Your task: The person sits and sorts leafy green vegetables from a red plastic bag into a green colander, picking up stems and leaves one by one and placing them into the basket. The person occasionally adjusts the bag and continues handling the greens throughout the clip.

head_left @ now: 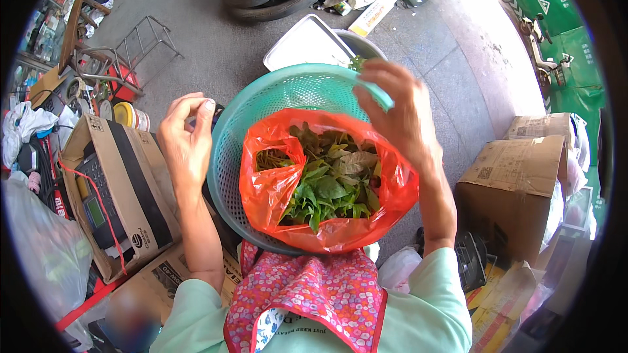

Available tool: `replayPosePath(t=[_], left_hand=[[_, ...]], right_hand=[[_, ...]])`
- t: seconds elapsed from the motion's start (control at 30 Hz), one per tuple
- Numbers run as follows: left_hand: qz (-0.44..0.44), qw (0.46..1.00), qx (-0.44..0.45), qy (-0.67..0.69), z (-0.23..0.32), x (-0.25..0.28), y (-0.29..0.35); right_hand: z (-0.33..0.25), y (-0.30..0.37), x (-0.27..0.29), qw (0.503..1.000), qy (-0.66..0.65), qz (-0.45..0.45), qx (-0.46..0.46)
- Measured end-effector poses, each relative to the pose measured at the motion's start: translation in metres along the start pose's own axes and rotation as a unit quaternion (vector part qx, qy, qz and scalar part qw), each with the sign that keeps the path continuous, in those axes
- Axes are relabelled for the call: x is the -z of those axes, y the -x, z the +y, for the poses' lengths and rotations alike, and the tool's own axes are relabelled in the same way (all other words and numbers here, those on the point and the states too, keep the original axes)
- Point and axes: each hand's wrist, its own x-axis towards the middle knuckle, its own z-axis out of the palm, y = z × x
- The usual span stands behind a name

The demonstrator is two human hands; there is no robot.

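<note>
- Leafy greens [330,186] sit in a red plastic bag [327,235] inside the green basket [227,176].
- Left hand [186,137]: left of the basket, fingers curled toward the thumb; any hold cannot be told.
- Right hand [400,101]: by the basket's far right rim, fingers bent, blurred; hold unclear.

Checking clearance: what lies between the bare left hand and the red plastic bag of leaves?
In the head view, the left wall of the teal perforated plastic basket.
</note>
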Motion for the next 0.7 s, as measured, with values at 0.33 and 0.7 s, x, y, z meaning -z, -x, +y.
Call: replayPosePath(t=[0.33, 0.7], left_hand=[[-0.38, 0.893, -0.17, -0.173, 0.04, 0.021, 0.05], [-0.351, 0.908, -0.109, -0.2, 0.034, 0.022, 0.052]], right_hand=[[-0.059, 0.105, -0.017, 0.947, 0.062, -0.315, 0.004], [-0.014, 0.076, 0.008, 0.977, -0.077, -0.135, -0.15]])
